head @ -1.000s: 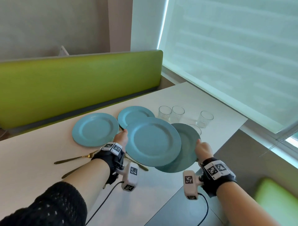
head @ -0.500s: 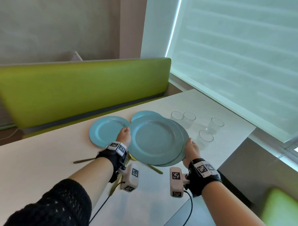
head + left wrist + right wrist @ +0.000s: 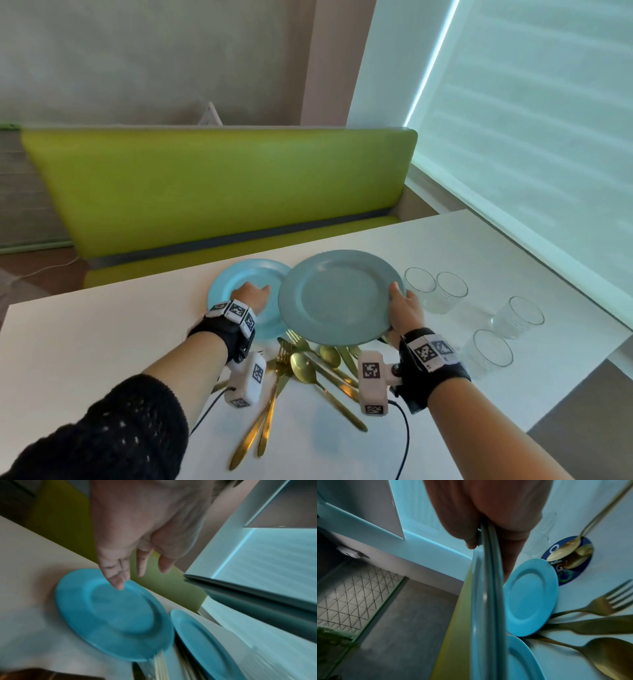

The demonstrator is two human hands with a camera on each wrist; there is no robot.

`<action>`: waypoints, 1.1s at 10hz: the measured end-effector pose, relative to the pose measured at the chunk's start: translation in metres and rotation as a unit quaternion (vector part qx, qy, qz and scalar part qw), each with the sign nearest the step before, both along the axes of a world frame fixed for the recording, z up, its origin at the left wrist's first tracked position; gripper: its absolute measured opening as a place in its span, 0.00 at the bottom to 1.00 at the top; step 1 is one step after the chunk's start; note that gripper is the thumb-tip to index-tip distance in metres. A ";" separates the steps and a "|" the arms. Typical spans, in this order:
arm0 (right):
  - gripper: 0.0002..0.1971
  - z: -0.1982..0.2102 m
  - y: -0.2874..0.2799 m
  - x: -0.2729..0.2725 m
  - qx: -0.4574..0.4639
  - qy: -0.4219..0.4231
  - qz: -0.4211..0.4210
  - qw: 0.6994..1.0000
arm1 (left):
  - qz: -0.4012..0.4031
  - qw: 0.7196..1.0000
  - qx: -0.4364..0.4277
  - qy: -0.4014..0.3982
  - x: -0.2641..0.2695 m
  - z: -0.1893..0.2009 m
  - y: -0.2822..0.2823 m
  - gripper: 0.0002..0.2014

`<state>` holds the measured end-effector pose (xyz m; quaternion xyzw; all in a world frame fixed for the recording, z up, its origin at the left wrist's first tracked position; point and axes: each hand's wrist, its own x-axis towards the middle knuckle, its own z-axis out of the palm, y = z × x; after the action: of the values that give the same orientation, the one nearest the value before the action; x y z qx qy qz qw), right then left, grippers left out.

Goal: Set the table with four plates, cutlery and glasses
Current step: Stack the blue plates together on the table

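My right hand [image 3: 402, 308] pinches the right rim of two stacked grey-blue plates [image 3: 337, 298], held just above the white table [image 3: 85, 342]. In the right wrist view the thumb and fingers [image 3: 511, 524] clamp this stack [image 3: 486, 601] edge-on. My left hand [image 3: 251, 296] is open, with straight fingers [image 3: 118, 580] reaching down over a light blue plate [image 3: 239, 277] that lies on the table. A second light blue plate [image 3: 202, 642] lies beside it, hidden under the stack in the head view. Gold cutlery [image 3: 308, 370] is piled in front of the plates.
Several clear glasses [image 3: 448, 291] stand on the table right of the stack. A round dark blue coaster [image 3: 570, 563] lies under some spoons. A green bench [image 3: 222, 185] runs behind the table's far edge. A blind-covered window [image 3: 531, 120] is at the right.
The left hand's plate was laid onto the right hand's plate. The left hand let go and moved left over the plate on the table. My view shifted, so the cutlery pile now shows.
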<state>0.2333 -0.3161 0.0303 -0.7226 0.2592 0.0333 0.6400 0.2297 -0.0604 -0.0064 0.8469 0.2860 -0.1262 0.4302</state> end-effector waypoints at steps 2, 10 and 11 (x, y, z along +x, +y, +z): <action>0.16 -0.004 -0.001 0.046 -0.064 -0.013 -0.005 0.998 | 0.111 0.992 -0.016 0.059 0.004 -0.044 0.055 0.22; 0.13 0.027 0.078 0.041 -0.007 -0.056 0.052 0.997 | 0.270 0.941 -0.129 -0.156 0.009 0.033 0.062 0.23; 0.12 0.030 0.083 0.039 -0.002 -0.060 0.058 0.997 | 0.286 0.929 -0.175 -0.158 0.009 0.036 0.053 0.24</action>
<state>0.2726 -0.2328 0.0601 -0.7383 0.1782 0.0269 0.6499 0.2385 -0.0073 0.0293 0.6494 0.4181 0.0893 0.6289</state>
